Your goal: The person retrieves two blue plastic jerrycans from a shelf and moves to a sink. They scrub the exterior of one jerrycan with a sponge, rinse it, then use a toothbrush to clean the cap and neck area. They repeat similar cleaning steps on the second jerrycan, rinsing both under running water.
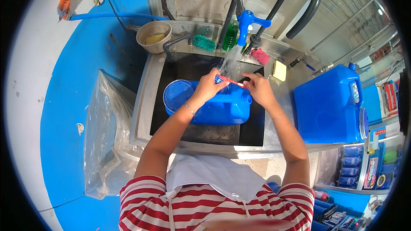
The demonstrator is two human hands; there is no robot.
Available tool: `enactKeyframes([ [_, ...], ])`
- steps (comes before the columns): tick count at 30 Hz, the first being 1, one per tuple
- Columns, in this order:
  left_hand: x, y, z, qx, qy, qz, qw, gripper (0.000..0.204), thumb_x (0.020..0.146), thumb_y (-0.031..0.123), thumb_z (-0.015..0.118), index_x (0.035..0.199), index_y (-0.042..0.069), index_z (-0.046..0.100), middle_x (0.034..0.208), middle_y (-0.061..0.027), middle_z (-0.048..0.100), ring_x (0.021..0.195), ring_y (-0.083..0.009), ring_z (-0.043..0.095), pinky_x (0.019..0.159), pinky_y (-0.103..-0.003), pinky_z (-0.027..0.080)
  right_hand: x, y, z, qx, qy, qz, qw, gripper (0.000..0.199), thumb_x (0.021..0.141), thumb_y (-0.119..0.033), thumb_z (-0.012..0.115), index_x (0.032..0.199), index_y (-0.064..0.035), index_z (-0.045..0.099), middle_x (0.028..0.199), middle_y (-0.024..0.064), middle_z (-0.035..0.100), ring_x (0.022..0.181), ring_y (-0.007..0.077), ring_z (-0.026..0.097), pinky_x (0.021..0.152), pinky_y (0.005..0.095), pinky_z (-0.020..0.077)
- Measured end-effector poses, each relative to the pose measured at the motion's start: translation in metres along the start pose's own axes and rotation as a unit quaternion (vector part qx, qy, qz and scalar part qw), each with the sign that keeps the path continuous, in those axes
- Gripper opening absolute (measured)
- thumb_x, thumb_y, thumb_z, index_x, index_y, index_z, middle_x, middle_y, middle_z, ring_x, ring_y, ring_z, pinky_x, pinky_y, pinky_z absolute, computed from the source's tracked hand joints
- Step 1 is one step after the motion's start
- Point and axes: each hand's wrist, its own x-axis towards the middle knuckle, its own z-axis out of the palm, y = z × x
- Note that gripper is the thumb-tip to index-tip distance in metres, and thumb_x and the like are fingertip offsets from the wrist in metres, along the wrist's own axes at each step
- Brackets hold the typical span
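So closest up there's a white apron [205, 169] over a striped shirt [192, 201], right at the near edge of the sink [252, 134]. Clear plastic sheeting [102, 154] hangs left of the sink. Inside the sink is a blue jug [214, 113], big round end toward the sink's left wall, small neck toward its right. Over the sink, above that jug, the left hand [207, 87] has its fingers pinching one end of a thin red strip [231, 81]. The right hand [260, 90] is at the strip's other end, index finger sticking out; honestly can't tell if those fingers are pinching it. Another blue jug [325, 107] sits on the counter [278, 124] right of the sink. Along the sink's far side: a yellow sponge [279, 71] and red cloth [260, 56] toward its right, teal bristly scrubber [204, 42] behind it, beige pan [150, 48] at its far left corner. A blue tap [246, 25] behind the sink is pouring water down into it.
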Motion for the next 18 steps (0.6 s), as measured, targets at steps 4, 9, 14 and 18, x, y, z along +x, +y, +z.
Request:
enactKeyframes([
  [4,0.001,-0.013,0.003,0.031,0.018,-0.018,0.999,0.044,0.086,0.031,0.072,0.107,0.003,0.045,0.079,-0.0180,0.063,0.072,-0.0323,0.066,0.066,-0.042,0.050,-0.006,0.058,0.000,0.054,0.031,0.077,0.995,0.024,0.087,-0.012,0.064,0.110,-0.0112,0.071,0.092,0.0219,0.066,0.084,0.0395,0.066,0.074,0.0436,0.0521],
  [9,0.002,-0.018,-0.004,-0.063,-0.029,-0.049,0.996,0.033,0.090,0.030,0.069,0.096,0.001,0.053,0.075,-0.0118,0.067,0.061,-0.0173,0.063,0.056,-0.034,0.050,-0.064,0.165,0.019,-0.143,0.127,0.192,0.963,0.029,0.087,-0.017,0.066,0.114,-0.0084,0.068,0.093,0.0238,0.068,0.086,0.0412,0.065,0.078,0.0480,0.0505],
  [14,0.001,-0.009,-0.006,-0.090,-0.044,-0.053,0.994,0.030,0.088,0.028,0.072,0.083,0.001,0.059,0.071,-0.0105,0.069,0.062,-0.0161,0.065,0.057,-0.032,0.050,-0.103,0.181,0.028,-0.297,0.035,0.355,0.886,0.031,0.083,-0.010,0.068,0.114,-0.0092,0.066,0.098,0.0209,0.064,0.090,0.0418,0.064,0.080,0.0480,0.0509],
  [18,0.004,-0.002,0.003,-0.075,-0.053,-0.051,0.994,0.025,0.087,0.023,0.073,0.087,0.001,0.061,0.072,-0.0110,0.070,0.061,-0.0144,0.066,0.056,-0.031,0.050,-0.058,0.102,0.011,-0.053,0.145,0.136,0.979,0.036,0.081,-0.006,0.070,0.117,-0.0091,0.066,0.102,0.0198,0.062,0.098,0.0373,0.063,0.082,0.0434,0.0518],
])
